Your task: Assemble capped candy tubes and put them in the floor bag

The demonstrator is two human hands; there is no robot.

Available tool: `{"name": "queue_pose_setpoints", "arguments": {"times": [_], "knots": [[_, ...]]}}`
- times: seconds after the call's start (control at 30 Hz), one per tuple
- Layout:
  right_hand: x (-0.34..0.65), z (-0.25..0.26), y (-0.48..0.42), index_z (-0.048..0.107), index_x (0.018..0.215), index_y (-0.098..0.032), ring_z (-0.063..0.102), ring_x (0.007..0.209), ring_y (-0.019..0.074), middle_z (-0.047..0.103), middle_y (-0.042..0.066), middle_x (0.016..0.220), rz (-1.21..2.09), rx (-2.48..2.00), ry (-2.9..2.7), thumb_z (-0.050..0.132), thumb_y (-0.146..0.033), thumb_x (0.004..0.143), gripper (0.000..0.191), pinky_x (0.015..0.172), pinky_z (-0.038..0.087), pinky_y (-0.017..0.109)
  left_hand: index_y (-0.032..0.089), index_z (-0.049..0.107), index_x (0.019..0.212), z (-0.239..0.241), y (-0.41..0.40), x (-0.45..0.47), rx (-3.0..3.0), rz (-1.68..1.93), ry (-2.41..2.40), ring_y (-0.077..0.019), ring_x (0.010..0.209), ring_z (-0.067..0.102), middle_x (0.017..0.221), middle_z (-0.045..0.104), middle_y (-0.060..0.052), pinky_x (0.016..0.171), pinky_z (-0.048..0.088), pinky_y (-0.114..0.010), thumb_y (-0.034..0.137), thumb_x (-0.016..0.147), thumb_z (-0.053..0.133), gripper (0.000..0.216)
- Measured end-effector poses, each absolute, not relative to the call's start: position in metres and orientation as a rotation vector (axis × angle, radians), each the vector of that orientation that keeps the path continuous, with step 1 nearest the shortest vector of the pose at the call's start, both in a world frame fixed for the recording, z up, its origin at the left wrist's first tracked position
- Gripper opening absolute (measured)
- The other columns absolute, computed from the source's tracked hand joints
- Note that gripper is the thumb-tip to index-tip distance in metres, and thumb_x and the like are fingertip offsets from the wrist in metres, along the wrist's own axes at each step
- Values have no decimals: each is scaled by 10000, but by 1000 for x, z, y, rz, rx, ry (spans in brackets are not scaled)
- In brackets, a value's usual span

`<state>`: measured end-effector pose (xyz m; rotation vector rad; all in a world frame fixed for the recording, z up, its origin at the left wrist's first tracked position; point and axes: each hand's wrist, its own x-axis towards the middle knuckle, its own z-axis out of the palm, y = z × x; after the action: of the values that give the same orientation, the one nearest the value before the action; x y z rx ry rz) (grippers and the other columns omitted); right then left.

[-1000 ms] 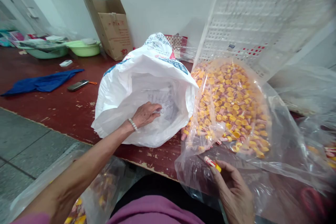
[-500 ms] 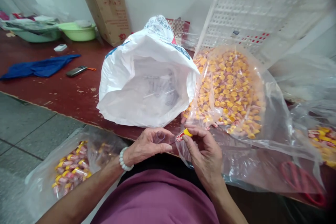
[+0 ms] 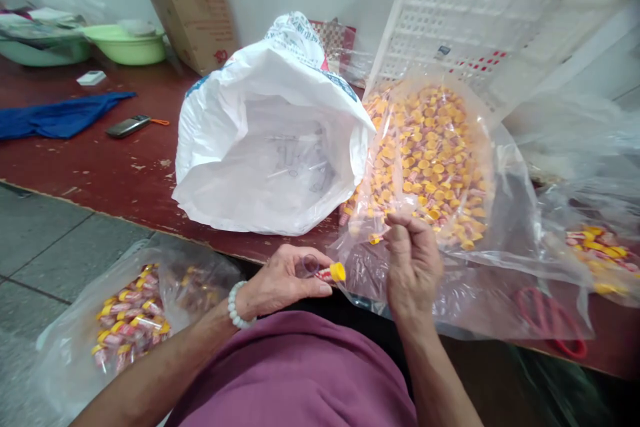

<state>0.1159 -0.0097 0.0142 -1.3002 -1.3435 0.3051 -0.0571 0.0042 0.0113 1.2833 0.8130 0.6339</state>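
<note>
My left hand (image 3: 285, 280), with a pale bead bracelet at the wrist, grips a clear plastic tube (image 3: 309, 264). A yellow-capped piece (image 3: 338, 272) with a red-and-white printed body sticks out from the tube's end at the fingertips. My right hand (image 3: 414, 267) is closed at the front of a clear plastic bag (image 3: 515, 213), its thumb against curled fingers; anything between them is hidden. That bag holds a heap of yellow-capped pieces (image 3: 435, 153), and one loose piece (image 3: 376, 239) lies just left of my right fingers. A white sack (image 3: 220, 200) gapes open ahead, with clear tubes (image 3: 300, 160) inside.
At lower left, another clear bag (image 3: 65, 353) holds filled tubes with yellow caps (image 3: 133, 320). Red-handled scissors (image 3: 550, 320) lie under plastic at right. A white crate (image 3: 450, 20) leans behind. A phone-like device (image 3: 128, 126), blue cloth (image 3: 65, 117), green basin (image 3: 127, 47) and carton (image 3: 195, 7) occupy the left.
My right hand has let go of the yellow-capped piece and moved right to the bag of pieces. The piece now stays with the tube in my left hand. The view has shifted slightly.
</note>
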Motion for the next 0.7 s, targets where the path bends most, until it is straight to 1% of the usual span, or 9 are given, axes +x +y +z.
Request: {"name": "queue_pose_setpoints", "arguments": {"times": [0.1, 0.17, 0.2, 0.3, 0.4, 0.47, 0.53, 0.63, 0.7], "knots": [[111, 8, -8, 548, 1067, -214, 552, 877, 153, 566, 52, 1014, 203, -1248, -1527, 540, -269, 874, 202, 756, 474, 302, 134, 712, 860, 10, -6, -43, 1350, 581, 769, -169, 758, 582, 805, 674, -43, 709, 450, -265, 203, 687, 711, 186], [120, 3, -8, 558, 1025, -214, 546, 882, 152, 563, 46, 989, 142, -1273, -1529, 512, -267, 889, 153, 764, 464, 301, 143, 703, 890, 5, -9, -39, 1339, 589, 758, -163, 772, 573, 840, 666, -45, 705, 445, -256, 218, 717, 691, 189], [129, 0, -8, 563, 997, -212, 547, 883, 155, 567, 40, 961, 97, -1325, -1452, 484, -275, 903, 138, 771, 459, 305, 151, 690, 927, 2, -9, -40, 1308, 598, 766, -145, 749, 565, 850, 659, -41, 677, 443, -243, 233, 732, 683, 212], [162, -11, -4, 569, 956, -194, 556, 870, 174, 587, 44, 891, 24, -1559, -1325, 409, -299, 929, 193, 792, 449, 334, 177, 614, 1008, -8, -4, -47, 1211, 622, 853, -81, 588, 493, 825, 623, -16, 478, 372, -184, 315, 774, 656, 275], [182, -30, 6, 601, 962, -184, 549, 917, 212, 620, 85, 976, 79, -1684, -1607, 506, -284, 865, 168, 832, 443, 370, 196, 535, 1000, -10, 1, -53, 1180, 624, 903, -68, 548, 462, 879, 622, -19, 395, 302, -162, 366, 788, 641, 291], [182, -43, 13, 621, 979, -188, 532, 972, 244, 615, 109, 1087, 125, -1707, -1741, 584, -272, 801, 201, 867, 432, 401, 193, 515, 969, -7, 2, -51, 1184, 639, 911, -66, 562, 465, 876, 616, -16, 412, 318, -159, 357, 779, 653, 287], [179, -53, 18, 635, 949, -184, 528, 974, 260, 609, 125, 1105, 144, -1751, -1741, 601, -275, 782, 194, 861, 429, 417, 177, 524, 951, -3, 2, -48, 1190, 656, 908, -59, 570, 455, 834, 594, -3, 444, 333, -159, 323, 759, 675, 285], [180, -61, 20, 635, 826, -181, 558, 882, 235, 630, 111, 972, 188, -1762, -1687, 558, -275, 802, 124, 793, 449, 380, 142, 567, 956, 0, 3, -43, 1204, 672, 864, -66, 654, 479, 845, 582, -5, 557, 380, -170, 249, 741, 684, 267], [185, -61, 18, 625, 806, -180, 573, 801, 200, 633, 82, 883, 224, -1741, -1628, 536, -270, 808, 126, 757, 456, 347, 126, 589, 972, 0, 3, -41, 1214, 669, 843, -89, 742, 508, 869, 590, -14, 665, 406, -193, 224, 746, 673, 261]]}}
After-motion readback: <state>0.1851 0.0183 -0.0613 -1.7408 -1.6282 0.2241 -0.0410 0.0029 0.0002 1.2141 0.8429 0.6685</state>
